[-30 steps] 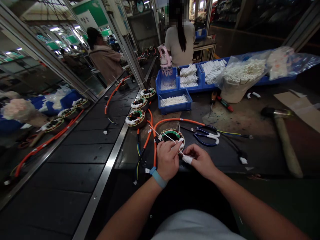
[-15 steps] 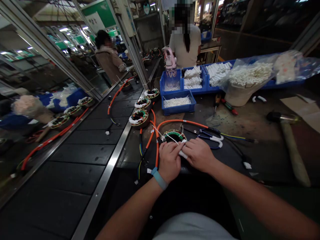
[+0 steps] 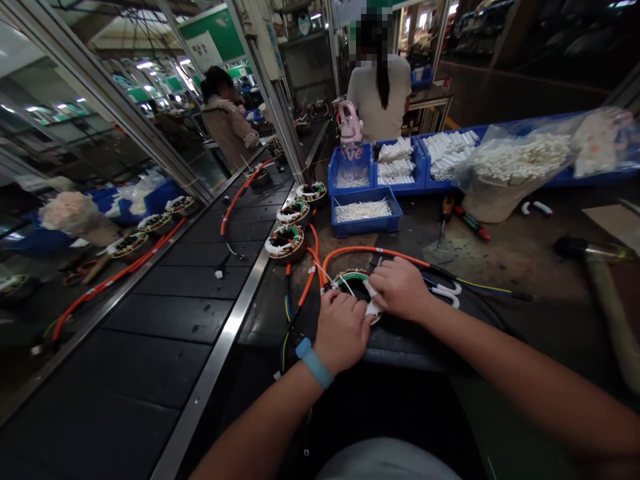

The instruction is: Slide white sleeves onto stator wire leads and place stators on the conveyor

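A ring-shaped motor stator (image 3: 353,275) with a green inner band lies on the bench in front of me, an orange-sheathed cable (image 3: 350,251) running from it. Over its near side my left hand (image 3: 343,330) is closed, fingers curled on the rim. A white sleeve (image 3: 373,301) sits along the ring's right side; my right hand (image 3: 404,288) pinches its upper part, and the left fingertips lie close to its lower end. A thin white tie (image 3: 342,279) sticks up out of the stator. Blue-handled pliers with white grips (image 3: 446,291) lie partly behind my right forearm.
More stators (image 3: 285,241) stand left beside the conveyor (image 3: 165,320). A blue bin of white ties (image 3: 367,210), a screwdriver (image 3: 445,215), a red-and-green tool (image 3: 473,223), a bagged bucket (image 3: 500,197) and a hammer (image 3: 607,300) are further off. Two people work beyond.
My right hand has drawn a little up and away from the left, uncovering more of the white sleeve and the stator's right side. The whole view has shifted slightly.
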`<state>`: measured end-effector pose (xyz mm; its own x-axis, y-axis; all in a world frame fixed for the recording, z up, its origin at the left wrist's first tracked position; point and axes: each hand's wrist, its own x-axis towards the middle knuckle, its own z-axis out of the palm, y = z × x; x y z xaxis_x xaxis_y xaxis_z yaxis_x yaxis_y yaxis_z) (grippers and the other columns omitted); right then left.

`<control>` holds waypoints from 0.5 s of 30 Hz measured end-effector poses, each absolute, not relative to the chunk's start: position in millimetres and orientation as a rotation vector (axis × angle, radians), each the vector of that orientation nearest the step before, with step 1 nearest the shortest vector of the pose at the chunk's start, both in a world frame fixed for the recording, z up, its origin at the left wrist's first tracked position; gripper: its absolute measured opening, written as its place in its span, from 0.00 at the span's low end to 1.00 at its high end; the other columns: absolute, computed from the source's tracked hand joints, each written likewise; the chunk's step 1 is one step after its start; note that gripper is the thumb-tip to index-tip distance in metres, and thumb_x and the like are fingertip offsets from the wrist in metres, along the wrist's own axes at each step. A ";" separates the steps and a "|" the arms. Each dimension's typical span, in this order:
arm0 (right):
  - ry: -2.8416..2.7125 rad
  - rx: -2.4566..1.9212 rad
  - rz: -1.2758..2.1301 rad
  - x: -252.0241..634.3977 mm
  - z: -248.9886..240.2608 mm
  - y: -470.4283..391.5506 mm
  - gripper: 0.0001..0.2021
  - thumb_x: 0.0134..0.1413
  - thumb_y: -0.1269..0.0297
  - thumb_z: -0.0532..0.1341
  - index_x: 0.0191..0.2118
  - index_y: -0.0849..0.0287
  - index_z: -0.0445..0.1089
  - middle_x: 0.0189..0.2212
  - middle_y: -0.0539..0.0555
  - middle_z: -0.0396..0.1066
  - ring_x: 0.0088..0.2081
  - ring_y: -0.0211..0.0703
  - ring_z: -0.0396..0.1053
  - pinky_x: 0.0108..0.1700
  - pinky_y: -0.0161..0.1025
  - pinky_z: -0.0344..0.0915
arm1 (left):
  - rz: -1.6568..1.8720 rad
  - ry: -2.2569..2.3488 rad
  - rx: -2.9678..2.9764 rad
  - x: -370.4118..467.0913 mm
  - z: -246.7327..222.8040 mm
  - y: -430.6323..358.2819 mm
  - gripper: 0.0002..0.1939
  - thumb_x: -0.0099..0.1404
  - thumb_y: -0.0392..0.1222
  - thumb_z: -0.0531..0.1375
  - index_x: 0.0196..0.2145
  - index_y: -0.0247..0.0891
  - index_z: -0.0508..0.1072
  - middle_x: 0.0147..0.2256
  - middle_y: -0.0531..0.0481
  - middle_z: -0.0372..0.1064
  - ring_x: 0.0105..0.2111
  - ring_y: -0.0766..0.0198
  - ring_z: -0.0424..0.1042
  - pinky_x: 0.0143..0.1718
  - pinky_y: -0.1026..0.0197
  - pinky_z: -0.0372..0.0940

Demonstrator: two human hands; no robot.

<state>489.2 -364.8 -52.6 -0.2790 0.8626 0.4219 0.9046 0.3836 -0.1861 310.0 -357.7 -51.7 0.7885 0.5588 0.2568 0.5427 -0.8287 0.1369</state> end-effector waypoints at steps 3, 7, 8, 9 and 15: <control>-2.107 -1.416 0.321 493.5 -53.1 -374.3 0.08 0.58 0.66 0.53 0.34 0.59 0.69 0.30 0.52 0.69 0.32 0.39 0.63 0.34 0.36 0.54 | 0.439 0.868 2.973 310.2 -52.9 -355.8 0.10 0.64 0.45 0.53 0.33 0.36 0.68 0.30 0.46 0.67 0.36 0.57 0.64 0.47 0.48 0.54; -2.277 -1.381 0.206 487.6 -53.4 -388.0 0.08 0.58 0.66 0.54 0.32 0.59 0.69 0.30 0.53 0.67 0.33 0.41 0.60 0.35 0.37 0.53 | 0.575 0.913 2.972 312.1 -60.7 -356.3 0.22 0.58 0.60 0.56 0.31 0.35 0.69 0.28 0.45 0.66 0.34 0.55 0.65 0.49 0.47 0.54; -2.315 -1.419 0.096 485.2 -54.6 -388.7 0.09 0.59 0.66 0.53 0.32 0.60 0.69 0.30 0.54 0.66 0.33 0.41 0.59 0.35 0.38 0.52 | 0.619 0.927 2.964 312.5 -63.2 -355.9 0.22 0.57 0.60 0.56 0.30 0.35 0.68 0.27 0.46 0.66 0.33 0.56 0.65 0.48 0.48 0.54; -2.336 -1.457 -0.005 482.8 -56.2 -388.4 0.09 0.58 0.67 0.53 0.31 0.60 0.69 0.30 0.54 0.66 0.33 0.42 0.58 0.34 0.39 0.50 | 0.662 0.934 2.955 312.8 -65.8 -355.1 0.21 0.58 0.59 0.56 0.29 0.36 0.68 0.26 0.46 0.66 0.33 0.56 0.65 0.48 0.49 0.55; -2.335 -1.656 -0.188 471.8 -60.4 -371.0 0.09 0.55 0.70 0.55 0.26 0.60 0.68 0.27 0.54 0.66 0.32 0.43 0.58 0.33 0.41 0.48 | 0.835 0.789 2.889 315.0 -78.9 -348.7 0.14 0.59 0.51 0.57 0.26 0.38 0.68 0.24 0.49 0.66 0.30 0.59 0.65 0.45 0.51 0.55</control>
<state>471.8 -371.0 -60.4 -0.3090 0.9045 0.2940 0.9399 0.3376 -0.0508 315.0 -348.7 -78.9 0.7268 0.4803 0.4909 0.4629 -0.8706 0.1665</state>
